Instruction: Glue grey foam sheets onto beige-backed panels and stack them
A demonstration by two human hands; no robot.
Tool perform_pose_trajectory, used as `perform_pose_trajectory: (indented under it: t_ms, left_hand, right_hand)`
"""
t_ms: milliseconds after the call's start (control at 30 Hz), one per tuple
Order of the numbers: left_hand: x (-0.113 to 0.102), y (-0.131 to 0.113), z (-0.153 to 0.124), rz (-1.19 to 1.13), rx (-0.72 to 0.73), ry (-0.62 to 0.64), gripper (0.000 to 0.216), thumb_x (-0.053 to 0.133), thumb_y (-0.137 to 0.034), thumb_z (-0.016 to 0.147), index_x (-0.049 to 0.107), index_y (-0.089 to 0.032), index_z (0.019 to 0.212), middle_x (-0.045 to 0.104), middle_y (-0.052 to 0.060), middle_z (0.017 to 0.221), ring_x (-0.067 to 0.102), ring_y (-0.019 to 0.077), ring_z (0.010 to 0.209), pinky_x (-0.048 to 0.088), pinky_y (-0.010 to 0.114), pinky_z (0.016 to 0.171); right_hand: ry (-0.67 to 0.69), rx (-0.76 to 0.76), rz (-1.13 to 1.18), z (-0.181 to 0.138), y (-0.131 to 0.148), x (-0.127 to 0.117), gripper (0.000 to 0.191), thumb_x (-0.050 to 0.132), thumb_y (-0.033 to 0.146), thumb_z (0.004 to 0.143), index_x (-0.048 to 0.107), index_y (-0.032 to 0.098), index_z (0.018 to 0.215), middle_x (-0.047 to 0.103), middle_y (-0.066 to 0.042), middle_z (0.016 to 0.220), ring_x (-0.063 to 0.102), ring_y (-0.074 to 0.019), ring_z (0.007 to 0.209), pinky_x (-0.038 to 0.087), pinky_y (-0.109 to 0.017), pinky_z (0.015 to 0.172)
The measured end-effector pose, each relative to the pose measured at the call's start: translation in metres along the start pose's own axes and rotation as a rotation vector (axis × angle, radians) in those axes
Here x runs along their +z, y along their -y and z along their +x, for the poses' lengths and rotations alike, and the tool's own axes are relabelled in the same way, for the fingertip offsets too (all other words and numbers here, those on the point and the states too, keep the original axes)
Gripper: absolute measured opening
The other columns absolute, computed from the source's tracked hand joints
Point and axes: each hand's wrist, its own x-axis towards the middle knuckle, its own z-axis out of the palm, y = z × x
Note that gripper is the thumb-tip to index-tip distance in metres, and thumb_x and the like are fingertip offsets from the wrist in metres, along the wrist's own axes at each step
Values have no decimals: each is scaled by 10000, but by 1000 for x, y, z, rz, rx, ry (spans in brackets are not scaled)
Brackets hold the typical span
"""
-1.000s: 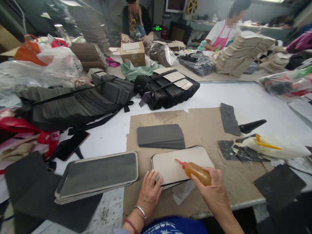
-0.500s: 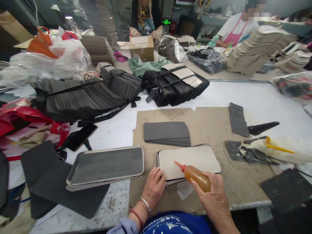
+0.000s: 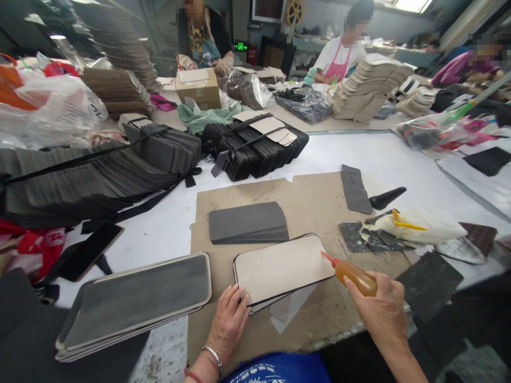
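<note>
My right hand [image 3: 381, 306] is wrapped round a squeeze bottle [image 3: 357, 277] of amber liquid, probably glue. Its red nozzle points left, with the tip at the right end of a beige panel [image 3: 283, 268]. This rounded rectangular panel has a dark edge and lies on similar pieces. My left hand [image 3: 230, 316] rests its outstretched fingers on the panel's near left corner. To the left lies a stack of grey panels with pale rims [image 3: 139, 298]. Behind the beige panel is a small fanned stack of plain grey pieces [image 3: 247, 223].
Strapped bundles of black pieces [image 3: 255, 143] and grey pieces [image 3: 80, 181] stand farther back. A black phone [image 3: 91, 251] lies at left. At right are a black-handled tool [image 3: 387, 198] and a white bag with a yellow stick [image 3: 427, 223]. Other people sit across the table.
My right hand has moved the bottle's nozzle from the left part of the beige panel to its right end. My left hand stays at the near left corner. The view has swung right.
</note>
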Motion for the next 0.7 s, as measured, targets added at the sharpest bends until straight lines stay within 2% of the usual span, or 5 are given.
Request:
perform_pose_trajectory:
  t_ms: [167,300,400,533,700]
  left_hand:
    - [-1,-1,1,2,-6,-5,194,507,-117,814,589,-155,986,603,100,1004,524,231,1042,523,413,855]
    - [-2,0,-1,-17,-13,-5,201,485,-108,823,579,-140,998,608,103,1018,526,227,1045,520,408,862]
    - [-3,2,-1,-51,-14,-17,202,483,-111,829,571,-123,1010,613,110,1015,530,222,1045,525,397,855]
    - [-4,3,0,-76,-13,-20,186,504,-131,830,574,-123,1002,621,107,1010,532,222,1048,529,390,847]
    - [-5,3,1,-88,-5,-16,204,502,-121,829,580,-139,1017,625,101,1013,532,215,1057,526,390,858]
  right_hand:
    - [50,-108,129,-32,29,3,407,498,576,714,479,232,931,448,-69,892,495,-255,855,452,-390,664]
    - [225,-214,310,-75,62,8,319,534,491,751,474,248,949,456,-38,906,527,-198,801,468,-366,726]
    - [293,-221,357,-99,72,9,294,559,447,752,469,255,956,464,-29,909,538,-187,794,473,-353,723]
    - [294,-212,333,-98,59,8,328,543,494,753,476,246,957,468,-38,913,533,-193,798,467,-357,719]
    - [130,-172,196,-60,21,0,473,464,659,720,481,230,920,475,-55,872,511,-231,806,450,-391,711]
